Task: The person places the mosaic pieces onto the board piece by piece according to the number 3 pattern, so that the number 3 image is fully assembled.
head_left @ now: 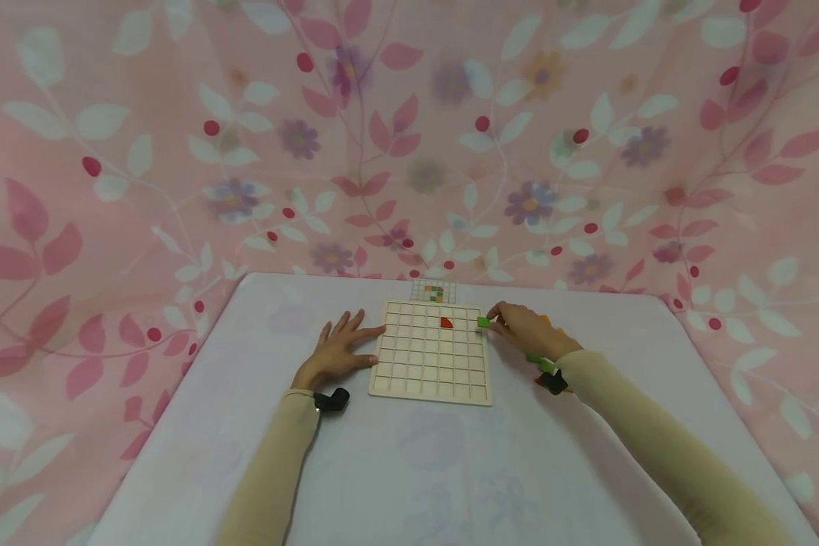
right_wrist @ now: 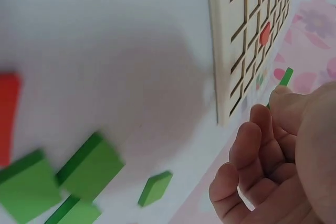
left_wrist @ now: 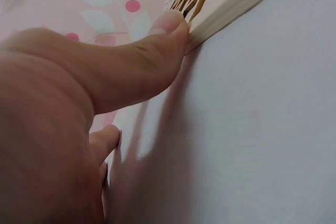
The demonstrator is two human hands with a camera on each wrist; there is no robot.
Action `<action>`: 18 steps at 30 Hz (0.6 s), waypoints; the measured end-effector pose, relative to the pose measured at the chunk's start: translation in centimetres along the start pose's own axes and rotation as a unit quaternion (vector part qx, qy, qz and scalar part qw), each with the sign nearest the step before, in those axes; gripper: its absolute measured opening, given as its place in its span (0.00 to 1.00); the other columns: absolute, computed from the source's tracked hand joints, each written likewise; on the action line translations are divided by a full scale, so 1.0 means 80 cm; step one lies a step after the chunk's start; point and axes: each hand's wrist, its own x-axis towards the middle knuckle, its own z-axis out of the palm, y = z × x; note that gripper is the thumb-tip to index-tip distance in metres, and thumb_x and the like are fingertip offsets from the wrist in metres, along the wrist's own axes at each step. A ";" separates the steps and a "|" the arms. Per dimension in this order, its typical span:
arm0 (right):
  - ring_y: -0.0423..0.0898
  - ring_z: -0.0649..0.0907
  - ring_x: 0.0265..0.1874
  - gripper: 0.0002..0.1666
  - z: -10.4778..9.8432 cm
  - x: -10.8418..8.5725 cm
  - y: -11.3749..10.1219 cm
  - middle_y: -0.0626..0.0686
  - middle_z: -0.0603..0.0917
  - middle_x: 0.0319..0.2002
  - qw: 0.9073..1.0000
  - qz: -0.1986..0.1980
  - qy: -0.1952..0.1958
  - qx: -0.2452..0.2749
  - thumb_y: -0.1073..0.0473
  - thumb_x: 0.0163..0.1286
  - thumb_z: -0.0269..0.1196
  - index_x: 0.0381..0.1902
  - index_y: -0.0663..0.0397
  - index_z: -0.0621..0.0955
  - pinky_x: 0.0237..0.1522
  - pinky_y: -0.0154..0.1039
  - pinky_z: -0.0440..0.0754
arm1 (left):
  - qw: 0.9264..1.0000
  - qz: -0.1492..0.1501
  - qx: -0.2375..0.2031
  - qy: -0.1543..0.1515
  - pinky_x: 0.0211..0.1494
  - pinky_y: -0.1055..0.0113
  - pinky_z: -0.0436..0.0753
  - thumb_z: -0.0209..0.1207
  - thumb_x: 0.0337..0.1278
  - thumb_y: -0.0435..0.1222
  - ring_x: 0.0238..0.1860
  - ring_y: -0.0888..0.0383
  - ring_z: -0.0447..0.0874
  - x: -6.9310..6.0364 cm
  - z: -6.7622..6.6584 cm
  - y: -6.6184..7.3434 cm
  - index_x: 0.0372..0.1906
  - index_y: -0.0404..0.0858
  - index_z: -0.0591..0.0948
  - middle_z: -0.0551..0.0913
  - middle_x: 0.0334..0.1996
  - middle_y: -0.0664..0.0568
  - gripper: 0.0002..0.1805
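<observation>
A pale wooden grid board (head_left: 430, 364) lies on the table, with one red tile (head_left: 447, 323) with a cut-off corner in a cell of its upper part. My left hand (head_left: 337, 350) rests at the board's left edge, fingers spread. In the left wrist view its thumb (left_wrist: 142, 66) touches the board's side. My right hand (head_left: 522, 327) pinches a green tile (head_left: 483, 322) between thumb and fingertips, over the board's upper right edge. The right wrist view shows this green tile (right_wrist: 286, 76) edge-on, mostly hidden by the thumb.
Loose green tiles (right_wrist: 92, 166) and a red tile (right_wrist: 7, 119) lie on the table right of the board. Orange tiles (head_left: 544, 319) show partly behind the right hand. A small pattern card (head_left: 433, 290) with coloured squares stands behind the board. A floral cloth (head_left: 409, 152) hangs at the back.
</observation>
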 end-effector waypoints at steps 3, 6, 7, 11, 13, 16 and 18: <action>0.47 0.84 0.38 0.16 0.002 0.008 -0.010 0.57 0.86 0.44 1.000 0.001 0.001 0.000 0.58 0.82 0.60 0.59 0.64 0.80 0.43 0.43 0.85 | 1.000 -0.003 -0.003 0.002 0.82 0.28 0.31 0.70 0.64 0.51 0.87 0.33 0.33 0.000 0.000 0.001 0.79 0.52 0.73 0.47 0.87 0.38 0.39; 0.46 0.82 0.38 0.16 0.005 0.017 -0.019 0.56 0.86 0.44 1.000 0.003 -0.002 0.005 0.58 0.83 0.60 0.59 0.62 0.79 0.42 0.42 0.83 | 1.000 -0.004 -0.006 0.007 0.82 0.28 0.32 0.71 0.64 0.51 0.87 0.33 0.35 0.001 0.001 0.003 0.78 0.52 0.74 0.48 0.87 0.38 0.39; 0.46 0.82 0.38 0.15 0.006 0.021 -0.022 0.56 0.85 0.44 1.000 0.002 -0.002 0.006 0.58 0.83 0.60 0.59 0.62 0.79 0.42 0.42 0.83 | 1.000 -0.005 -0.008 0.008 0.82 0.28 0.32 0.71 0.63 0.51 0.87 0.33 0.35 0.001 0.001 0.003 0.78 0.52 0.74 0.48 0.87 0.38 0.39; 0.46 0.80 0.37 0.15 0.011 0.034 -0.035 0.55 0.84 0.43 1.000 -0.006 -0.008 0.017 0.59 0.83 0.60 0.59 0.63 0.79 0.41 0.40 0.82 | 1.000 -0.007 0.000 0.014 0.82 0.27 0.34 0.71 0.63 0.51 0.87 0.32 0.36 0.002 0.002 0.004 0.77 0.52 0.75 0.50 0.86 0.37 0.38; 0.45 0.80 0.36 0.15 0.014 0.040 -0.041 0.55 0.84 0.42 1.000 -0.014 -0.011 0.020 0.59 0.83 0.59 0.59 0.63 0.79 0.41 0.40 0.82 | 1.000 -0.008 0.004 0.016 0.82 0.27 0.36 0.72 0.63 0.51 0.87 0.32 0.37 0.002 0.002 0.004 0.77 0.52 0.75 0.51 0.86 0.37 0.38; 0.45 0.81 0.37 0.15 0.018 0.049 -0.049 0.55 0.84 0.43 0.999 -0.030 -0.014 0.013 0.59 0.83 0.59 0.59 0.64 0.78 0.43 0.42 0.83 | 1.000 -0.008 0.007 0.020 0.82 0.27 0.37 0.72 0.63 0.50 0.86 0.32 0.38 0.002 0.002 0.004 0.77 0.52 0.76 0.52 0.86 0.37 0.38; 0.46 0.82 0.38 0.15 0.019 0.054 -0.053 0.55 0.84 0.43 0.999 -0.037 -0.017 0.008 0.59 0.84 0.58 0.59 0.63 0.78 0.45 0.43 0.84 | 1.000 -0.008 0.006 0.021 0.82 0.27 0.37 0.73 0.62 0.49 0.86 0.32 0.39 0.002 0.002 0.005 0.77 0.52 0.76 0.53 0.85 0.36 0.38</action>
